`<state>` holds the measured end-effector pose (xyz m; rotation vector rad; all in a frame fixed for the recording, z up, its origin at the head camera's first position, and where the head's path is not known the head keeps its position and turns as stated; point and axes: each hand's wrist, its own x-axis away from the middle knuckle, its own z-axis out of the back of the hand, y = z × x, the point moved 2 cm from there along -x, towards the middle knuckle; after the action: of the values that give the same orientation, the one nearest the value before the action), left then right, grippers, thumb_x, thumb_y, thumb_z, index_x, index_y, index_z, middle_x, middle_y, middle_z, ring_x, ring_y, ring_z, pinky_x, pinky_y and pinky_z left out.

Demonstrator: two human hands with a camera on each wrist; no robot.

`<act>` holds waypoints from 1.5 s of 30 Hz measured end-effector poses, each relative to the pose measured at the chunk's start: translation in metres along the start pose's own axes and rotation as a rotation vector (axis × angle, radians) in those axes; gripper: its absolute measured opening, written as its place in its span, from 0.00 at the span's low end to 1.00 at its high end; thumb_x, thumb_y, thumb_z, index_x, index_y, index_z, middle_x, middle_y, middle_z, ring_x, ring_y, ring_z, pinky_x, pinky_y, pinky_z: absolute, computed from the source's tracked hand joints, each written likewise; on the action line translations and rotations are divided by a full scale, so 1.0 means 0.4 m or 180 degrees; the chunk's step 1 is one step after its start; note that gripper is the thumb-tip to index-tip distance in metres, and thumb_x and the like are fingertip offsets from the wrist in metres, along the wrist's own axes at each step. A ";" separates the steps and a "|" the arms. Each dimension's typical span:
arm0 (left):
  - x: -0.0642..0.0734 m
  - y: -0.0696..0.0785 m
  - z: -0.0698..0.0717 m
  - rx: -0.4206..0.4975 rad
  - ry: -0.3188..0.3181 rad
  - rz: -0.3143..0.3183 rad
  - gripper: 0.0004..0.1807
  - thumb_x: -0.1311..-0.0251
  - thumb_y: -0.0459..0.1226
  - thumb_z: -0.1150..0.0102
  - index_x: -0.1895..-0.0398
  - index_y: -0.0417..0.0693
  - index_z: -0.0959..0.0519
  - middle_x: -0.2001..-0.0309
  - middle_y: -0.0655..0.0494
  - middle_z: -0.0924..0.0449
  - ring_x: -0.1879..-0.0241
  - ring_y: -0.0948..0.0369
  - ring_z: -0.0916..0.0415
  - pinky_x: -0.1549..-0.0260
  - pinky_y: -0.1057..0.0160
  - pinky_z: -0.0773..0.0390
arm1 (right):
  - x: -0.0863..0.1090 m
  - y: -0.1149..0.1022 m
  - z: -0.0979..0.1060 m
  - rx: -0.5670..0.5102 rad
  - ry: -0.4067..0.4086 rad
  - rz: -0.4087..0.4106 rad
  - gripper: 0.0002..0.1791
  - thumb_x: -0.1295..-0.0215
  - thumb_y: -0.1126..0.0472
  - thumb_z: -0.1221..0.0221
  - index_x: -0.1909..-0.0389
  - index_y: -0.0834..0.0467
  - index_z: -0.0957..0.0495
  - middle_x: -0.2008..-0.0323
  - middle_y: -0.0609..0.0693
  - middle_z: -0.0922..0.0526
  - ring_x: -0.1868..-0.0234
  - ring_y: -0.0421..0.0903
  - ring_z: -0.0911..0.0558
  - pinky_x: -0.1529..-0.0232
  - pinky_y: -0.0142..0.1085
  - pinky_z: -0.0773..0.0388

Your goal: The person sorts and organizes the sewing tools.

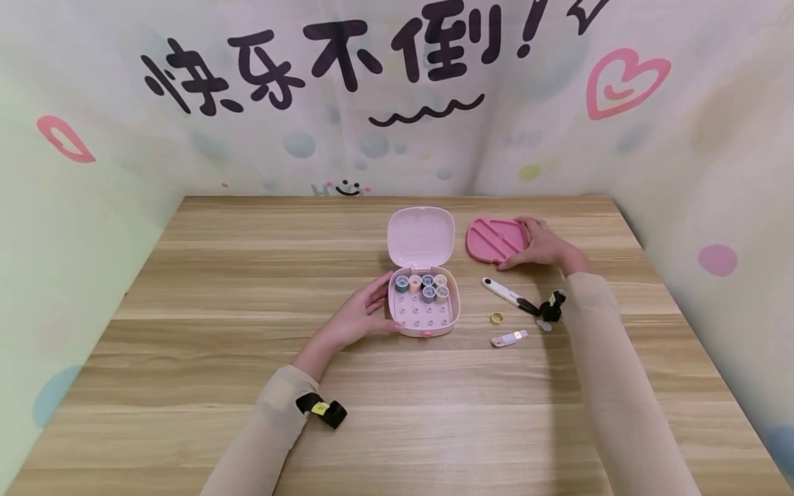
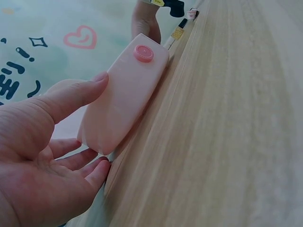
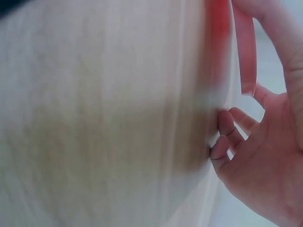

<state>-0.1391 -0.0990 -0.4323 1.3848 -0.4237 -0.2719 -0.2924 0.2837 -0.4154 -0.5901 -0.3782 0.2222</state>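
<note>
A pale pink sewing box (image 1: 426, 331) stands on the table with its lid (image 1: 422, 238) raised at the back. Several thread spools (image 1: 428, 282) sit on pegs in its rear half; bare pegs show in front. My left hand (image 1: 356, 317) holds the box by its left side, thumb at the front rim, fingers round the far side. A round pink catch (image 2: 143, 53) is on the box's front. Right of the lid, my right hand (image 1: 541, 246) grips a darker pink compartment tray (image 1: 496, 241) by its right edge, thumb at the near side. In the right wrist view the tray's edge (image 3: 247, 61) appears tilted.
Right of the box lie a white-handled tool (image 1: 505, 292) with a dark end, a yellow ring (image 1: 497, 317) and a small whitish strip-like item (image 1: 509, 339). My right wrist camera (image 1: 552, 306) overlaps the tool's end. A printed cloth (image 1: 335, 131) hangs behind the table.
</note>
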 end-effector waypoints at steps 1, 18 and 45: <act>0.000 0.000 0.001 -0.0003 0.0000 0.0003 0.56 0.43 0.24 0.27 0.15 0.35 0.52 0.16 0.39 0.51 0.18 0.44 0.48 0.19 0.50 0.43 | 0.002 -0.002 0.002 -0.0044 0.0002 0.0017 0.70 0.49 0.49 0.19 0.17 0.68 0.55 0.23 0.77 0.50 0.24 0.73 0.43 0.23 0.69 0.43; -0.001 -0.002 0.001 -0.0002 0.0005 0.0003 0.56 0.43 0.23 0.28 0.16 0.35 0.51 0.16 0.39 0.50 0.18 0.44 0.47 0.19 0.50 0.42 | 0.040 -0.020 0.018 -0.0469 -0.0094 0.0021 0.68 0.43 0.52 0.24 0.16 0.65 0.64 0.25 0.75 0.44 0.26 0.70 0.39 0.22 0.67 0.42; 0.003 -0.004 0.007 0.0040 0.0002 -0.0004 0.55 0.43 0.23 0.28 0.15 0.38 0.49 0.16 0.39 0.48 0.18 0.44 0.46 0.19 0.49 0.43 | 0.181 -0.126 -0.014 -0.0441 0.0193 0.0431 0.68 0.51 0.58 0.18 0.18 0.61 0.55 0.33 0.70 0.32 0.39 0.60 0.26 0.42 0.42 0.23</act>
<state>-0.1392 -0.1022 -0.4335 1.3974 -0.4246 -0.2703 -0.2197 0.2625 -0.3700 -0.7582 -0.2965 0.3090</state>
